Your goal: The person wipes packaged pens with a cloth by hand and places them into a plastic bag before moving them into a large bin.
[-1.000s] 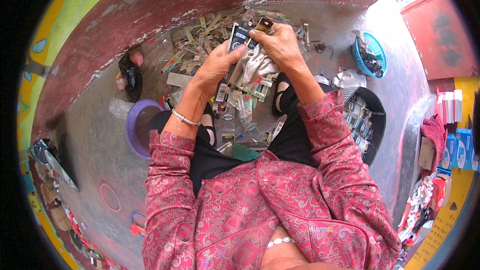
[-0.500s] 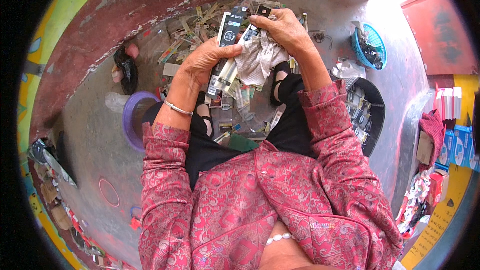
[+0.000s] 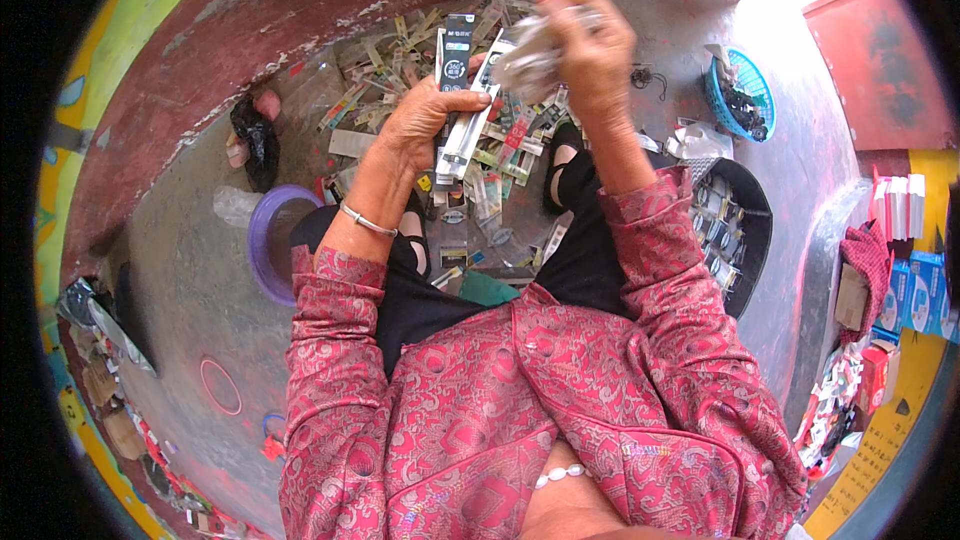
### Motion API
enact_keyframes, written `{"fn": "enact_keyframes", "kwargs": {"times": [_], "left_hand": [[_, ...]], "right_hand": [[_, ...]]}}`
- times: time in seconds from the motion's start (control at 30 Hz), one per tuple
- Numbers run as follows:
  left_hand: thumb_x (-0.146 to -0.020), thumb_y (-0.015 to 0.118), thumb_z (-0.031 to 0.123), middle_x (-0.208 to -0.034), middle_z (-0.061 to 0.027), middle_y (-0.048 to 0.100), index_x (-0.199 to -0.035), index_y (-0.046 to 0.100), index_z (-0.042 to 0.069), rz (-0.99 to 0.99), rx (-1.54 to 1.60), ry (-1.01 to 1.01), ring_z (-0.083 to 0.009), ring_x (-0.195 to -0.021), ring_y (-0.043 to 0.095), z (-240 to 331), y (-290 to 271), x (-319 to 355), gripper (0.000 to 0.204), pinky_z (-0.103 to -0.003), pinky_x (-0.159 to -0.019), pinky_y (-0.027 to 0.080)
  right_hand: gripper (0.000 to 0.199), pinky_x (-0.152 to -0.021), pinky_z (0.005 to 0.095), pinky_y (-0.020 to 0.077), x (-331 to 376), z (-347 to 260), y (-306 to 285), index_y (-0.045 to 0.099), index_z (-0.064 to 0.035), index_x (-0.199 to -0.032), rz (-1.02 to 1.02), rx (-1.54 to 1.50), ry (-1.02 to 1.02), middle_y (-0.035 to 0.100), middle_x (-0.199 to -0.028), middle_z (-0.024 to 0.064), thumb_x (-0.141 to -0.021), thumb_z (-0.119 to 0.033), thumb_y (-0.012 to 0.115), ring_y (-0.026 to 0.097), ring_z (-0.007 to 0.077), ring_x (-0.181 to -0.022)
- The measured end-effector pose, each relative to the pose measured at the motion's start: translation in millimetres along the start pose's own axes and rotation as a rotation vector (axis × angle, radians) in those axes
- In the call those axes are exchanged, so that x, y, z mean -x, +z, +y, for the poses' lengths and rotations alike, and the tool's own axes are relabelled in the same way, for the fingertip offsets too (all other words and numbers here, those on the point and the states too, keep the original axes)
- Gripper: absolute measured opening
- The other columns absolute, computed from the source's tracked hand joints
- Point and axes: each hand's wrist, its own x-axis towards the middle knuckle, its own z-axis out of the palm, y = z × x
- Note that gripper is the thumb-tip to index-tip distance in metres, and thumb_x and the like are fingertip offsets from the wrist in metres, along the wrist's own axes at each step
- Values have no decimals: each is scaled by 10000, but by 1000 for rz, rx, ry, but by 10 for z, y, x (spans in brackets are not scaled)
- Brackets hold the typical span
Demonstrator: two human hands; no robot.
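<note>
My left hand (image 3: 425, 125) grips a stack of long narrow packets (image 3: 458, 90), a black card on top and a white one beside it, held upright in front of me. My right hand (image 3: 590, 50) is raised higher and to the right, closed on a crumpled clear plastic wrapper (image 3: 530, 55) that it pulls away from the packets. A silver bangle (image 3: 366, 221) circles my left wrist. Both arms wear red patterned sleeves. Below the hands lies a heap of similar loose packets (image 3: 480, 170) on the grey floor between my feet.
A purple bowl (image 3: 262, 240) stands at my left knee. A black basin (image 3: 752, 240) of small packets sits at my right, a blue basket (image 3: 742, 90) beyond it. Black sandals (image 3: 258, 145) lie by the red wall. Boxes and papers are stacked far right.
Both hands have risen and spread. The right hand has pulled the clear wrapper up and to the right, away from the packets that the left hand keeps holding.
</note>
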Motion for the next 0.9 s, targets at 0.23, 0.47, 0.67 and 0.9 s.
{"fn": "enact_keyframes", "kwargs": {"times": [0.23, 0.47, 0.67, 0.9], "left_hand": [[-623, 648, 120, -655, -34, 579, -729, 610, 37, -113, -212, 182, -121, -535, 535, -237, 181, -97, 140, -247, -520, 431], [-572, 640, 30, -647, -79, 570, -774, 569, -5, -195, 75, 97, -159, -511, 540, -410, 299, -36, 216, -296, -444, 434], [-686, 591, 22, -735, -93, 590, -898, 561, 13, -108, 208, 135, -149, -592, 577, -234, 61, -67, 215, -276, -518, 475], [-768, 547, 77, -710, -93, 584, -802, 593, -19, 455, 272, 260, -163, -577, 565, -225, 26, -248, 112, -302, -538, 477]], "right_hand": [[154, -699, 312, 449, 199, 93, 71, 611, -21, -902, -113, 507, -91, 619, -878, 119, -798, -102, 532, 586, 199, -795], [120, -524, 211, 421, -151, 593, -199, 630, 10, -871, -89, 185, 223, 598, -721, 29, -834, -81, 561, 535, 81, -603], [165, -582, 256, 484, -465, 673, -327, 609, 37, -913, 128, 134, 368, 621, -829, 106, -836, -101, 559, 594, 163, -694], [185, -605, 231, 453, 150, 291, 524, 627, -25, -925, -180, 287, 28, 609, -777, 46, -849, -184, 572, 557, 114, -676]]}}
